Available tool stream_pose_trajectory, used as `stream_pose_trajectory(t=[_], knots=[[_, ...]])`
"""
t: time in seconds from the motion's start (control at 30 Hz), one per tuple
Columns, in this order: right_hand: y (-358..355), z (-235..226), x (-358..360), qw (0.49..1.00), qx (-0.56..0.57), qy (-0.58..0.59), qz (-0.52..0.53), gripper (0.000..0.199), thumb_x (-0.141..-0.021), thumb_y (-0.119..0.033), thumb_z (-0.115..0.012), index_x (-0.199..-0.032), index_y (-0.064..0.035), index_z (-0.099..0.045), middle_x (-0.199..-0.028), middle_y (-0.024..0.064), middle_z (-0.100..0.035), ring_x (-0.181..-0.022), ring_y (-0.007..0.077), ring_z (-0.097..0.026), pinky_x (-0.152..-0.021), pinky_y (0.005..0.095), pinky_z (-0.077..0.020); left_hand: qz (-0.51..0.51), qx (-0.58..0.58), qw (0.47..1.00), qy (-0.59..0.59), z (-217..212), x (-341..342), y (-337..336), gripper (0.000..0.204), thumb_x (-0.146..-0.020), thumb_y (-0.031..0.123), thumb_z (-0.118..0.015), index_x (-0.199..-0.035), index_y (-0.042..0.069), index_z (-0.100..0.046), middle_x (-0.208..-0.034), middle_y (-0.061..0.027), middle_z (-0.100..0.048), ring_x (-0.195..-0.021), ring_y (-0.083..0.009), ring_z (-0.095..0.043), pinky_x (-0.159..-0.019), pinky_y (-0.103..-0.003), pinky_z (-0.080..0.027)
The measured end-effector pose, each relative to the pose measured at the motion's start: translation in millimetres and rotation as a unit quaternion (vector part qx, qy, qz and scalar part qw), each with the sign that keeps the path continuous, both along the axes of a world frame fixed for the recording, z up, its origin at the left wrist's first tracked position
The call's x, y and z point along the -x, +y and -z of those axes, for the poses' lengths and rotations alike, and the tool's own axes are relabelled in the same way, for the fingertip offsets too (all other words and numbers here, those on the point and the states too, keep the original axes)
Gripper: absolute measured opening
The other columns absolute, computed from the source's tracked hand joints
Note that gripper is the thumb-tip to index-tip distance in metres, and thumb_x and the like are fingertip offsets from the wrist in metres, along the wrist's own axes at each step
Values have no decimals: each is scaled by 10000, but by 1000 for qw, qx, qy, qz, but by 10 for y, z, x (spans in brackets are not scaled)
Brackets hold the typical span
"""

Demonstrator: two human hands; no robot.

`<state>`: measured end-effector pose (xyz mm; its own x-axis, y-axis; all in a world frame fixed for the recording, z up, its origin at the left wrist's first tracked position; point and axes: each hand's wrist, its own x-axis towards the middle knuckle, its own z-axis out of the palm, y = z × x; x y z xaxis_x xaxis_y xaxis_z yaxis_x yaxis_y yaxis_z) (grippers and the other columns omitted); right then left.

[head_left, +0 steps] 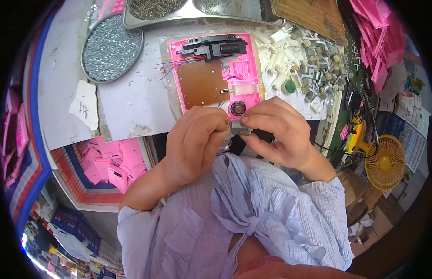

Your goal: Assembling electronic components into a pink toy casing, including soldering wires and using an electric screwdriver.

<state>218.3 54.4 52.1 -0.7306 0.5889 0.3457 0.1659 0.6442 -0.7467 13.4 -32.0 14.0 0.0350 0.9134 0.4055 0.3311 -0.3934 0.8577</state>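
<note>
Head view: a small grey block pinched between two hands at the housing's near edge

Both hands meet over one part. The left hand [193, 139] has thumb and forefinger drawn together on the left end of a small grey block [240, 129]; the right hand [284, 132] closes on its other end, forefinger above and thumb below. How firmly each pinches, and what the hidden faces of the block carry, I cannot tell. The block sits just on the person's side of an open pink housing [254, 65], not seated in it.

By its look, the step in hand is handling this part — turning or readying it — rather than fixing anything down. A next move would call for a steady two-handed pinch, with the block's orientation settled first and any thin leads at its end kept untwisted; whether leads are there is too small to make out.

Just beyond the fingertips, a round black part [237, 108] lies in the housing. Past it come a brown board [202, 83], coloured wires [170, 65] spilling left and a black module [216, 48] along the far end.

Further out, white plastic pieces [275, 58] and a heap of grey motor-like parts [326, 69] lie to the right. A round dish [82, 58] of small metal pieces stands to the left — a metal tray [202, 21] holds more beyond the housing.
</note>
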Motion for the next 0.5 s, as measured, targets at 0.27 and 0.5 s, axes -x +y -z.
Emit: stream_pose_trajectory(t=[0.27,0.5], knots=[[-60,59,-99,998,-38,41,9,425,-688,19,-824,-1085,-13,-675,-988,155,-696,-810,314,-680,-692,374,-553,-45,30,998,-26,-67,-131,-52,238,-811,-34,-764,-996,41,-635,-1002,-128,-721,-847,-280,-681,-722,-356,-527],[-45,129,-159,996,-33,79,20,446,-667,40,-831,-1084,-23,-683,-1003,149,-693,-823,314,-682,-699,377,-556,-52,38,998,-26,-95,-196,-36,216,-801,-40,-775,-967,23,-652,-1027,-152,-730,-888,-291,-696,-766,-361,-532]])
